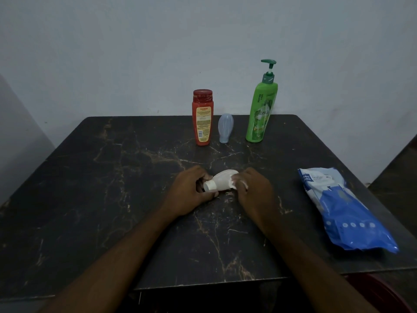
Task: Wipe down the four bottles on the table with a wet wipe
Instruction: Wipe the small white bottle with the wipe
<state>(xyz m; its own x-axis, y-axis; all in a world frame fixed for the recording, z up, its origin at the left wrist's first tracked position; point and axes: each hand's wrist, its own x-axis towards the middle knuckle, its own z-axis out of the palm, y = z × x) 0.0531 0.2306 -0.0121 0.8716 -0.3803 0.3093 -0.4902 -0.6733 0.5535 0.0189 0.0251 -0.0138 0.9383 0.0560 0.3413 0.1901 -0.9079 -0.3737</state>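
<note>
Gripped white bottle (222,182) sideways at mid-table by its cap end in curled left hand (191,192), pressed wet wipe (235,178) to it with pinching right hand (253,188), with red bottle (202,118), blue bottle (225,128) and green pump bottle (261,109) upright behind, probably still unwiped.

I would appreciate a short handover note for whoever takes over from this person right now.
Left hand grips the white bottle near its cap, held sideways over the table.
Right hand presses the wet wipe against the bottle's body.
Red bottle, pale blue bottle and green pump bottle stand at the far edge; wipes pack lies on the right.
Done: white bottle is being wiped; whether the other three were wiped cannot be told.
Left: finish it, then any unwiped bottles.
</note>
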